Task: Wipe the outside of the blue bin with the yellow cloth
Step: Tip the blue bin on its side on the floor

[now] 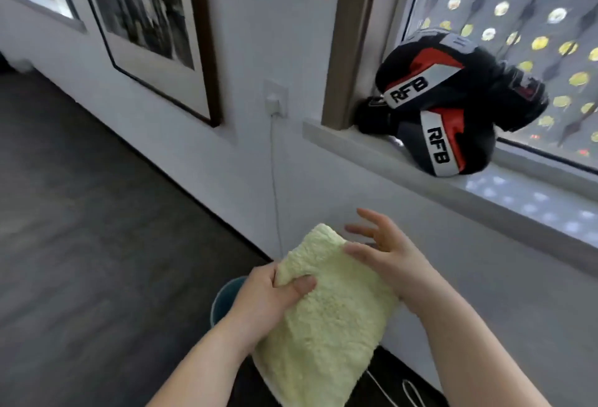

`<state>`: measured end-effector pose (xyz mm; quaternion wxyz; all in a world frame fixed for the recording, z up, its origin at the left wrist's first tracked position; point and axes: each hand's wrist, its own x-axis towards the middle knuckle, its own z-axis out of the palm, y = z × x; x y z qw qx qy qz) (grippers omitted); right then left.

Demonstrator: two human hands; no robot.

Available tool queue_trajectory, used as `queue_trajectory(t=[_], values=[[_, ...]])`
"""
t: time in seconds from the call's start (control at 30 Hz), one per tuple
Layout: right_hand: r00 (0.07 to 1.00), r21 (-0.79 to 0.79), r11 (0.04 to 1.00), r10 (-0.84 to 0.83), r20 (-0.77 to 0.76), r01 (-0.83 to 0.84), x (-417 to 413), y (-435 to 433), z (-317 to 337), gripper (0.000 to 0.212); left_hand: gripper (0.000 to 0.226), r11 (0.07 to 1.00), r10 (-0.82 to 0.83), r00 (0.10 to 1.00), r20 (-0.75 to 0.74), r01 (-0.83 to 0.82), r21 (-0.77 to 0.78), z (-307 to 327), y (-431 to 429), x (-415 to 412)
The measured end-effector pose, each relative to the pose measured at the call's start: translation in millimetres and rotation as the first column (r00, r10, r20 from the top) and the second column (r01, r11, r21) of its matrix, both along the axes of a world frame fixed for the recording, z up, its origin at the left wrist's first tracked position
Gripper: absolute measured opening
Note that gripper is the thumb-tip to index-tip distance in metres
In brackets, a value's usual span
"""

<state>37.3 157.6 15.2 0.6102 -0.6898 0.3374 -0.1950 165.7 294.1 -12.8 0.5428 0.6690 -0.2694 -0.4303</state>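
Dark grey floor (pixel 81 228), white wall (pixel 259 34). Window sill (pixel 453 186) at upper right.

Left hand (pixel 268 303): thumb and fingers clamped on left edge of yellow cloth (pixel 326 322), thumb pressed on top of pile. Grasp firm; cloth bunched at pinch point.

Right hand (pixel 385 251): fingers (pixel 365 232) spread and released, not gripping. Thumb tip touching upper right edge of cloth; palm just above cloth, wrist over its right side.

Yellow cloth: fluffy, pale yellow, folded, held between both hands, upper corner raised toward wall, lower end hanging toward bottom of view.

Blue bin (pixel 225 303): round rim partly visible below left hand and cloth, standing on floor near wall. Mostly hidden. Contact between cloth and bin: cannot tell.

Surroundings: black, red and white boxing gloves (pixel 449 105) marked RFB, stacked on sill against window. White plug (pixel 274 105) in wall socket, cable running down wall. Framed picture (pixel 152 28) on wall at upper left. Patterned curtain (pixel 524 2) behind glass.
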Motion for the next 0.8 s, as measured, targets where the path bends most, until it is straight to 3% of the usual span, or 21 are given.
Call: queue_trajectory(t=[0.07, 0.13, 0.23, 0.3, 0.37, 0.47, 0.57, 0.8], values=[[0.983, 0.068, 0.982, -0.177, 0.046, 0.174, 11, 29, -14, 0.052, 0.008, 0.996, 0.090, 0.994, -0.059, -0.090, -0.001, -11, 26, 18], [0.963, 0.269, 0.936, -0.256, 0.080, 0.227, 15, 57, -34, 0.059, 0.004, 0.987, 0.159, 0.982, -0.102, -0.160, -0.003, -21, 46, 31], [0.985, 0.514, 0.856, -0.137, 0.104, 0.065, 18, 105, -61, 0.069, 0.014, 0.980, 0.194, 0.967, -0.162, -0.197, -0.006, -36, 63, 40], [0.986, 0.602, 0.797, -0.060, 0.156, -0.047, 24, 127, -73, 0.056, 0.032, 0.986, 0.163, 0.967, -0.195, -0.164, 0.010, -48, 68, 39], [0.988, 0.619, 0.785, -0.099, 0.117, 0.005, 29, 135, -86, 0.033, 0.039, 0.989, 0.146, 0.964, -0.221, -0.141, 0.037, -61, 69, 36], [0.966, 0.517, 0.819, -0.246, -0.079, 0.250, 31, 127, -112, 0.013, 0.030, 0.986, 0.153, 0.962, -0.227, -0.133, 0.103, -86, 68, 31], [0.927, 0.505, 0.778, -0.329, -0.178, 0.373, 27, 114, -144, 0.010, 0.010, 0.969, 0.187, 0.965, -0.186, -0.149, 0.198, -118, 65, 33], [0.860, 0.451, 0.733, -0.455, -0.233, 0.509, 31, 68, -281, 0.021, 0.017, 0.923, 0.210, 0.977, 0.031, -0.209, 0.324, -265, 50, 78]])
